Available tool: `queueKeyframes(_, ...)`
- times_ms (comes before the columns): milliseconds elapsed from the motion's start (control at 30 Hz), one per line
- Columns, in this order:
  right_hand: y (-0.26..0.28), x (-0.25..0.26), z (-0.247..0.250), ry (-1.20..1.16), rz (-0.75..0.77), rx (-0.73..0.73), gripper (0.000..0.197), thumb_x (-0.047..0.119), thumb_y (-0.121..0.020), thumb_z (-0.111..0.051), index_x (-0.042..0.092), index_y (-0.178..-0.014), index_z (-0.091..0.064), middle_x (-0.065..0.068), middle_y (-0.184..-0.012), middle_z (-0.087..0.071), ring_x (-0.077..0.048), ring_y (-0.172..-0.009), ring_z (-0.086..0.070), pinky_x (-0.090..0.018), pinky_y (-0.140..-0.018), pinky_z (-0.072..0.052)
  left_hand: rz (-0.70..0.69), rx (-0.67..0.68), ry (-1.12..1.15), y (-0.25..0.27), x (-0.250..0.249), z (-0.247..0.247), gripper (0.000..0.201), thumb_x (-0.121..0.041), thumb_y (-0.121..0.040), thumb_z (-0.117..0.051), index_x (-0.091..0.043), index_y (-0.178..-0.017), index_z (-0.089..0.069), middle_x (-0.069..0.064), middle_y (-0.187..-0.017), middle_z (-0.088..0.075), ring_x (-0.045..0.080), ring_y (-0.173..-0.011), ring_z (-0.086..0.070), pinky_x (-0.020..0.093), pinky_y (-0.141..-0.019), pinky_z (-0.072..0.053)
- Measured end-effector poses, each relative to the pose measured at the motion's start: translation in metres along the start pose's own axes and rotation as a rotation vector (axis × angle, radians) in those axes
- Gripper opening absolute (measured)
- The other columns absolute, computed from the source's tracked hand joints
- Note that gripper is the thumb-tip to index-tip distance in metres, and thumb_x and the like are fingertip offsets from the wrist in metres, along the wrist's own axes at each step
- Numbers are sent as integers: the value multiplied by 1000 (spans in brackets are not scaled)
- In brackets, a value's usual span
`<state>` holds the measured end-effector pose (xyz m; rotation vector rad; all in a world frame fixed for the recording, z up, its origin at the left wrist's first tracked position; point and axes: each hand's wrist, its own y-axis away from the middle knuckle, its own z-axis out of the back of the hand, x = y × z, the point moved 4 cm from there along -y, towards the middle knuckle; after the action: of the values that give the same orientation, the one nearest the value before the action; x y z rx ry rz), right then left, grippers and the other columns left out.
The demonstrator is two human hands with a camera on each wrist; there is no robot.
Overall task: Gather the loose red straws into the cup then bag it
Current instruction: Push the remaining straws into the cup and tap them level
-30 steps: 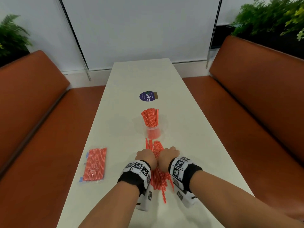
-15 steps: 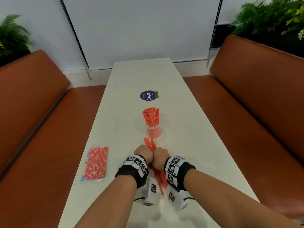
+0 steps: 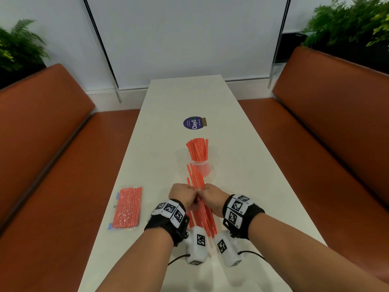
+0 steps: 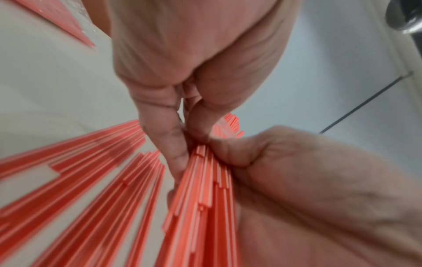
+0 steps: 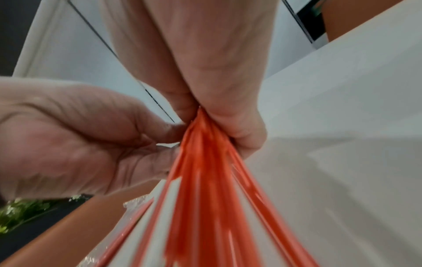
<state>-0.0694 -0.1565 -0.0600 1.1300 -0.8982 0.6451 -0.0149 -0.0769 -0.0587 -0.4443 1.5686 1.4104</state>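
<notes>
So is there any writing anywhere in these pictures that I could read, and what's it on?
"ClayG": on the round purple sticker on the table; the last letters run unclear.
Smaller lines on that sticker: too small to read.
Wrist bands: black-and-white square codes, no readable words.

Long white counter (image 3: 242, 165), narrow, running away from the camera between two orange-brown benches.

On it:
- round purple sticker (image 3: 193, 123) toward the far half, small tan tag touching its right edge
- clear cup (image 3: 202, 166) standing upright mid-counter, packed with red straws (image 3: 197, 149)
- clear bag (image 3: 127, 207) of red straws lying flat near the left edge, well apart from the cup
- loose straws (image 4: 68, 162) fanned out on the surface on the near side of the cup; how many actually touch the counter can't be told, the wrist views are blurred
</notes>
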Motion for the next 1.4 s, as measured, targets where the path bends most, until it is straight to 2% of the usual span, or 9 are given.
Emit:
queueKeyframes(133, 7, 6, 5, -246, 28, 115, 24, 7, -98, -37, -3, -94, -58, -17, -84, -60, -26, -75, -60, -42, -78, -51, -46, 49, -89, 13, -9, 5, 20, 0, -84, -65, -6, -65, -63, 14, -62, -58, 22, -46, -53, 29, -49, -52)
queueKeyframes(300, 18, 13, 10, -372, 47, 238, 22, 10, -100, -38, -2, -103, -56, -12, -81, -58, -20, -69, -57, -33, -70, -51, -90, 124, -67, 17, -18, 13, 19, 5, -82, -68, -6, -67, -63, 8, -65, -61, 18, -50, -57, 15, -36, -42)
queueKeyframes(600, 18, 62, 33, -462, 222, 227, 22, 9, -99, -42, 3, -119, -47, -9, -80, -57, -18, -63, -57, -37, -71, -52, -251, 136, 16, 20, -72, 15, 23, -9, -73, -80, -12, -73, -57, -1, -59, -61, 6, -46, -56, 23, -52, -47)
queueKeyframes(767, 8, 97, 51, -419, 400, 157, 31, 7, -97, -45, -7, -125, -44, -10, -78, -54, -15, -60, -53, -31, -63, -50, -351, 84, 63, 12, -105, 9, 29, -21, -72, -82, -15, -84, -56, 0, -70, -59, 15, -66, -52, 28, -61, -47)
queueKeyframes(933, -5, 116, 68, -430, 531, -25, 23, -3, -95, -42, 6, -116, -46, -11, -69, -49, -17, -54, -51, -32, -56, -48, -428, -28, -26, -8, -113, 4, 13, -19, -85, -68, -14, -95, -63, 8, -92, -63, 17, -74, -56, 32, -68, -53)
queueKeyframes(1033, -16, 125, 82, -453, 565, -259, 14, -1, -96, -42, 12, -100, -45, -7, -68, -48, -18, -59, -48, -39, -67, -44, -366, -21, -315, -29, -101, -1, 58, -1, -79, -65, -8, -134, -49, 13, -125, -58, 26, -108, -60, 38, -97, -50)
queueKeyframes(1133, -23, 139, 92, -418, 625, -431, 15, 3, -97, -42, 18, -93, -42, -5, -73, -49, -16, -63, -49, -36, -70, -46, -322, 12, -539, -41, -89, -9, 105, -3, -67, -79, -9, -151, -18, 14, -153, -33, 30, -140, -35, 43, -113, -36)
queueKeyframes(1233, -31, 150, 98, -320, 674, -551, 14, 8, -98, -40, 7, -112, -38, -7, -88, -50, -15, -71, -50, -28, -68, -49, -343, 20, -631, -49, -86, -19, 130, -16, -60, -88, -9, -154, 1, 11, -158, -19, 28, -147, -20, 41, -119, -25)
queueKeyframes(1400, -46, 148, 94, -139, 689, -620, 36, 9, -99, -38, -1, -131, -28, -5, -107, -49, -19, -95, -53, -38, -90, -49, -356, 79, -495, -67, -80, -36, 159, -38, -32, -90, -14, -151, 13, 10, -157, -25, 27, -145, -26, 46, -117, -28)
